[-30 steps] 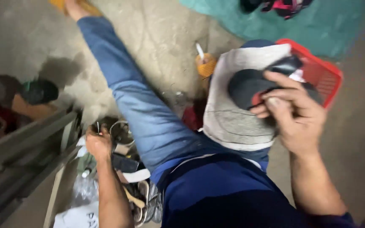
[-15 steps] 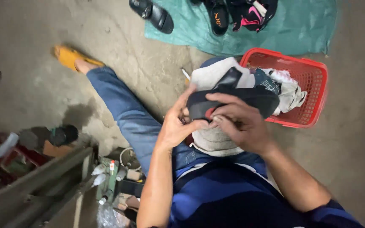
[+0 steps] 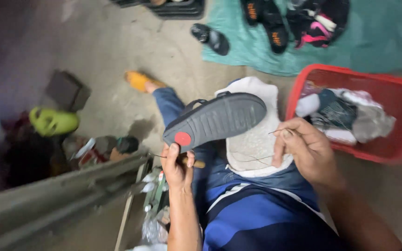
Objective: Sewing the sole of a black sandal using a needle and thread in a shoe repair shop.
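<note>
Head view, concrete floor point(image 3: 108, 65), possibly teal mat point(image 3: 378, 42)

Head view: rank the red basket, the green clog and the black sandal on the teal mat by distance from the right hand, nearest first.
From the right hand:
1. Red basket, just beside it, on its right.
2. Black sandal on the teal mat, up top.
3. Green clog, far left, past the left hand.

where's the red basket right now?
In the head view the red basket sits on the floor at the right, just beyond the right hand, below the green mat.
</note>
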